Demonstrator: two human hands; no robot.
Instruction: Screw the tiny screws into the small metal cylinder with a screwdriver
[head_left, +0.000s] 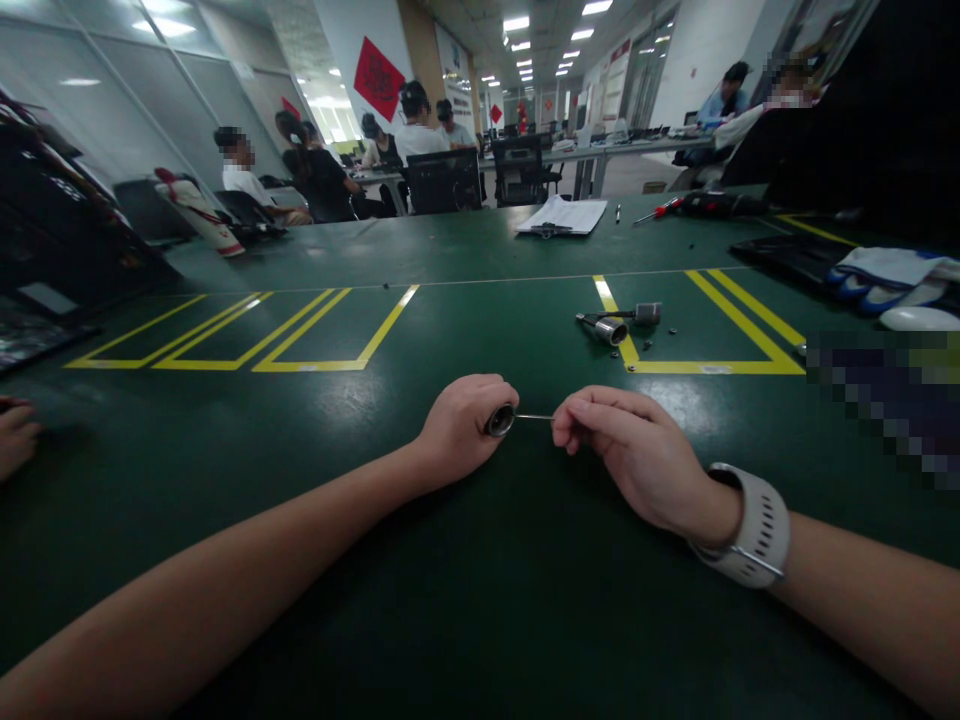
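Observation:
My left hand (463, 425) is closed around a round metal part (499, 420) whose open, hollow end faces me. A thin metal rod (534, 417) runs from that part to the fingertips of my right hand (637, 445), which pinch its other end. The rod's tip at the metal part is too small to make out. Beyond my right hand, two similar cylindrical metal parts, one nearer (611, 331) and one farther (647, 314), lie on the green table (480, 350) across a yellow tape line. Several tiny dark pieces lie beside them.
A clipboard with papers (562, 215), a pen (618, 213) and a red-handled screwdriver (660, 210) lie farther back. White and blue gloves (896, 275) are at the right. Another person's hand (15, 435) shows at the left edge. People sit at desks in the background.

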